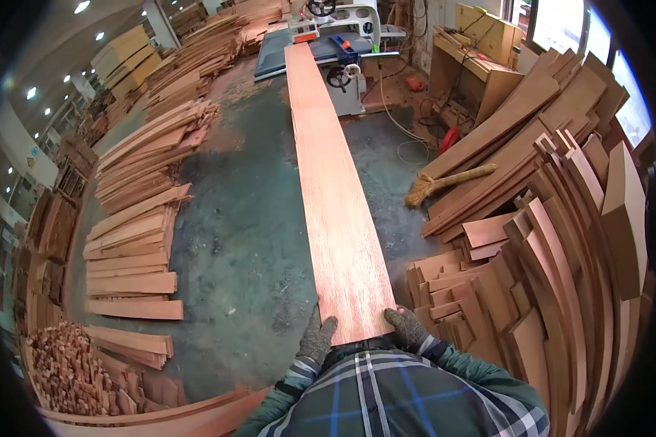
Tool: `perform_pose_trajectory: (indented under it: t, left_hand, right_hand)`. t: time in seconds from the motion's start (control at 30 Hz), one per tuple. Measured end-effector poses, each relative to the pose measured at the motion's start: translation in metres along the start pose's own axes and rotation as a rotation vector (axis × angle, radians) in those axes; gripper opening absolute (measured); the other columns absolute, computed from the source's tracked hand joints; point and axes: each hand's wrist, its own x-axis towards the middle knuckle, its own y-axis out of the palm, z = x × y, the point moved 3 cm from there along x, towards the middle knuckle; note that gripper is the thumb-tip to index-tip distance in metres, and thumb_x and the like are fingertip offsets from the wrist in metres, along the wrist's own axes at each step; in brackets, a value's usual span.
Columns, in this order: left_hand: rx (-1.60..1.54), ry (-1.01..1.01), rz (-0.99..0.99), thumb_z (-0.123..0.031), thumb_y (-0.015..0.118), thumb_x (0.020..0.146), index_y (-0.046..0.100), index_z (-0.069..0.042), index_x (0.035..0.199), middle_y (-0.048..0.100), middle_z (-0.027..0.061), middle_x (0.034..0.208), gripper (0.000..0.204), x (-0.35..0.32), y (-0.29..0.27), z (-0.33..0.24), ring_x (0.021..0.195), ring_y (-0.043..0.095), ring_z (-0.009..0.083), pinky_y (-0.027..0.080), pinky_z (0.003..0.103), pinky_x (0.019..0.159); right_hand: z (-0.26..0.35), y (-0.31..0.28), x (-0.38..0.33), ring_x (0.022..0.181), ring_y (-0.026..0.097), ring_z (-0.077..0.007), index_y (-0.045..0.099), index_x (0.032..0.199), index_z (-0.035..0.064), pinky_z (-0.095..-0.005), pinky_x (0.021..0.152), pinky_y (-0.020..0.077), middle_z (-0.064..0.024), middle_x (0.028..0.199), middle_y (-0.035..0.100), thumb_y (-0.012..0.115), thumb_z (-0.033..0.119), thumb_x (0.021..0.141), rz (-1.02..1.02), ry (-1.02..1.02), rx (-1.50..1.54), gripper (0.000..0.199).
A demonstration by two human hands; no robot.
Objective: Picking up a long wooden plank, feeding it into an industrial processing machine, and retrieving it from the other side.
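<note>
A long, wide reddish wooden board (339, 189) stretches away from my waist, its far end resting at the table of a woodworking saw machine (328, 44). My left hand (316, 336), in a grey knit glove, grips the board's near left edge with the thumb on top. On the opposite edge my right hand (408, 325), gloved alike, holds it the same way. Most fingers of both hands are hidden under or beside the wood. The near end of the board lies close against my body.
Stacked planks (135, 226) line the left side, with a heap of offcuts (69, 368) near the lower left. On the right lean many boards (561, 218), and a straw broom (448, 182) lies on them. A wooden cabinet (481, 62) and a loose hose (393, 109) are beyond.
</note>
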Motion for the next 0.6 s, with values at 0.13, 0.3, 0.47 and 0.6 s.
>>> perform_pose_trajectory:
  t: [0.13, 0.3, 0.47, 0.6]
  left_hand:
    - [-0.332, -0.204, 0.118, -0.034, 0.061, 0.093, 0.025, 0.002, 0.151, 0.038, 0.0247, 0.149, 0.077, -0.008, -0.003, 0.003, 0.136, 0.038, 0.0351, 0.03, 0.037, 0.112]
    - [-0.324, -0.266, 0.17, -0.034, 0.061, 0.093, 0.025, 0.002, 0.151, 0.037, 0.0252, 0.149, 0.077, -0.001, -0.011, -0.009, 0.137, 0.038, 0.0347, 0.031, 0.037, 0.112]
    - [-0.204, -0.204, 0.113, -0.033, 0.062, 0.092, 0.025, 0.003, 0.15, 0.038, 0.0262, 0.149, 0.078, 0.019, -0.019, -0.026, 0.136, 0.04, 0.0347, 0.031, 0.036, 0.111]
    - [-0.265, -0.235, 0.111, -0.033, 0.062, 0.092, 0.025, 0.003, 0.15, 0.038, 0.0265, 0.148, 0.078, 0.034, -0.023, -0.036, 0.135, 0.041, 0.0351, 0.032, 0.037, 0.111]
  right_hand:
    - [-0.023, -0.001, -0.001, 0.099, 0.06, -0.0241, 0.056, 0.121, -0.0027, -0.0388, 0.089, 0.0464, -0.0172, 0.108, 0.065, 0.058, 0.036, 0.094, 0.045, -0.266, -0.392, 0.048]
    - [-0.013, 0.002, 0.005, 0.098, 0.06, -0.0235, 0.055, 0.123, -0.0011, -0.0376, 0.088, 0.0476, -0.0141, 0.11, 0.064, 0.061, 0.033, 0.093, 0.054, -0.011, 0.015, 0.046]
    - [0.033, 0.0, 0.018, 0.098, 0.061, -0.0238, 0.055, 0.123, -0.0026, -0.0367, 0.088, 0.0487, -0.0132, 0.111, 0.065, 0.059, 0.03, 0.094, 0.025, 0.154, 0.275, 0.044]
    - [0.054, -0.007, 0.024, 0.099, 0.06, -0.0172, 0.052, 0.127, -0.0022, -0.0333, 0.09, 0.0478, -0.0108, 0.112, 0.064, 0.056, 0.032, 0.096, 0.077, 0.136, 0.236, 0.046]
